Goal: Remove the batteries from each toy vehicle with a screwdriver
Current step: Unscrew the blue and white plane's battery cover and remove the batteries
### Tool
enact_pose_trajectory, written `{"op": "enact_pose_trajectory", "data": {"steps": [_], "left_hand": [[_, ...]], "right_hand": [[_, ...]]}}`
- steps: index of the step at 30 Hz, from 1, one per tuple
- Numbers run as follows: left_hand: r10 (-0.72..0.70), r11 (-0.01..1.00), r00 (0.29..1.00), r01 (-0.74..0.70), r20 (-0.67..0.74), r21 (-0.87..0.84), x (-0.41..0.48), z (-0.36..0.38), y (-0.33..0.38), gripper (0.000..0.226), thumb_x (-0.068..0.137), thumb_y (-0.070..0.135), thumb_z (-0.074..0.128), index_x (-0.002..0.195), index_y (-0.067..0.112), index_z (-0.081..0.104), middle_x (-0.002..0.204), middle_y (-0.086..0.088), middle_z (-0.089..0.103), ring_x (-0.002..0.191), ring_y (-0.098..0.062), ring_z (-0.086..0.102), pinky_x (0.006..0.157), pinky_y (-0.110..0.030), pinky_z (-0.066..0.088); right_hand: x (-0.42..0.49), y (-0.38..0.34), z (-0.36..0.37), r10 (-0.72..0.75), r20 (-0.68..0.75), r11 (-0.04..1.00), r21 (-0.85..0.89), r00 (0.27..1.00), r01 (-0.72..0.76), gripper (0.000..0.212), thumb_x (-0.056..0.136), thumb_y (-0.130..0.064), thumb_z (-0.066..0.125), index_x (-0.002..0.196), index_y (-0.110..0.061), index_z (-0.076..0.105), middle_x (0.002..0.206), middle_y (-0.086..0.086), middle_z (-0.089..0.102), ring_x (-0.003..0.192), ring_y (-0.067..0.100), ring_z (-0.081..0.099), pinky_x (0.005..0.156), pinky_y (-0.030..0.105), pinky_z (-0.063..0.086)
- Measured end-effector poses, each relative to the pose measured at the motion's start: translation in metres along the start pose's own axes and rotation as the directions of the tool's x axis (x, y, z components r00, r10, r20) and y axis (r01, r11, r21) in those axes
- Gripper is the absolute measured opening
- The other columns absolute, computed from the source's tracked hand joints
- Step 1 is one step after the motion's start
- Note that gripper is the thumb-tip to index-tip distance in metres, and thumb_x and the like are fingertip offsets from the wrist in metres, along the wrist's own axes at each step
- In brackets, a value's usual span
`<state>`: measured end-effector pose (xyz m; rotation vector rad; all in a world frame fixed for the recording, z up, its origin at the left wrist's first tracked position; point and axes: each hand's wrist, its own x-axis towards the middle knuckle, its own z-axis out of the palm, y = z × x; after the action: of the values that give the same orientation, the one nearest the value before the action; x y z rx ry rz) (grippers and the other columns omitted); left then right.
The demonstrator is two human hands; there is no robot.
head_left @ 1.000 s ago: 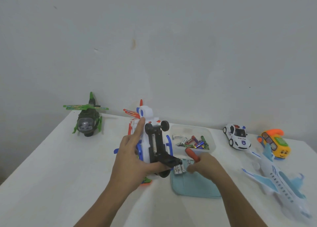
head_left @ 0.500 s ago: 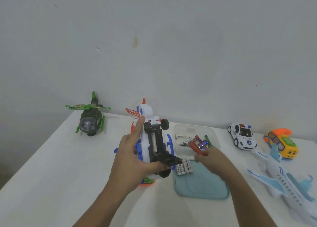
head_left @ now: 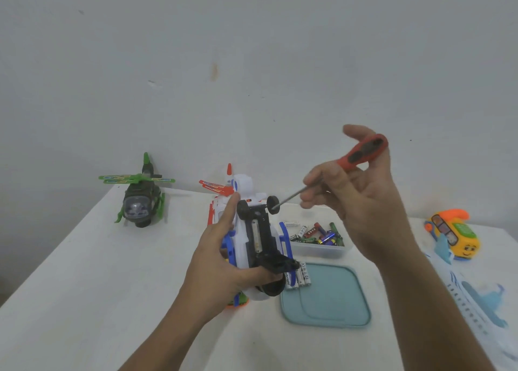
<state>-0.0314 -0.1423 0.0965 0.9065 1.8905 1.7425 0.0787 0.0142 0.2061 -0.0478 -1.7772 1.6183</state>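
We're gripping the upturned white helicopter (head_left: 253,239) just left of the battery tub (head_left: 319,251), left hand (head_left: 218,267) fingers (head_left: 228,216) wrapping its middle. It's probably light, brittle plastic, so we're avoiding the rotors (head_left: 215,187). Right hand (head_left: 364,202) fingers (head_left: 322,174) are pinching the screwdriver (head_left: 353,157) above the tub.

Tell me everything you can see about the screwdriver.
The screwdriver has a red handle with black grip inlays and a thin grey metal shaft. The right hand holds it in the air, fingers pinching the shaft below the handle. It slants down to the left, its tip at a small black wheel of the white toy helicopter; contact is unclear.
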Motion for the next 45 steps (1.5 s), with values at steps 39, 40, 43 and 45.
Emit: {"op": "enact_pose_trajectory", "data": {"steps": [39,40,43,45], "left_hand": [[-0.025,0.994,1.000,0.024,-0.011,-0.106,0.000,-0.005,0.010,0.124,0.036,0.033,0.095,0.140,0.062,0.034,0.125,0.000,0.064,0.108,-0.021,0.068,0.094,-0.044,0.056],[-0.021,0.993,1.000,0.020,-0.006,-0.113,0.000,-0.005,0.010,0.124,0.036,0.031,0.095,0.141,0.060,0.034,0.125,-0.001,0.064,0.106,-0.020,0.069,0.093,-0.043,0.057],[-0.015,0.992,1.000,0.015,0.003,-0.125,0.000,-0.003,0.011,0.125,0.036,0.028,0.094,0.143,0.058,0.035,0.123,-0.001,0.065,0.100,-0.016,0.071,0.090,-0.039,0.058],[-0.011,0.991,1.000,0.013,0.012,-0.133,0.000,-0.001,0.011,0.125,0.037,0.027,0.093,0.143,0.056,0.035,0.121,0.000,0.066,0.098,-0.015,0.072,0.089,-0.037,0.059]], "right_hand": [[-0.006,0.028,0.025,-0.309,0.174,0.901,-0.260,0.935,0.346,0.053,0.094,0.002,0.048,0.116,-0.044,0.031,0.081,0.019,0.061,0.076,0.035,0.066,0.071,0.053,0.058],[-0.006,0.026,0.025,-0.307,0.183,0.901,-0.259,0.934,0.347,0.053,0.095,0.003,0.047,0.116,-0.042,0.030,0.081,0.021,0.061,0.076,0.035,0.066,0.071,0.053,0.058],[-0.008,0.022,0.023,-0.313,0.192,0.898,-0.259,0.930,0.356,0.053,0.094,0.003,0.048,0.116,-0.041,0.030,0.081,0.022,0.061,0.076,0.035,0.066,0.072,0.053,0.058],[-0.009,0.020,0.022,-0.318,0.190,0.895,-0.265,0.929,0.360,0.054,0.094,0.001,0.049,0.115,-0.044,0.031,0.081,0.018,0.062,0.076,0.035,0.066,0.072,0.053,0.057]]}}
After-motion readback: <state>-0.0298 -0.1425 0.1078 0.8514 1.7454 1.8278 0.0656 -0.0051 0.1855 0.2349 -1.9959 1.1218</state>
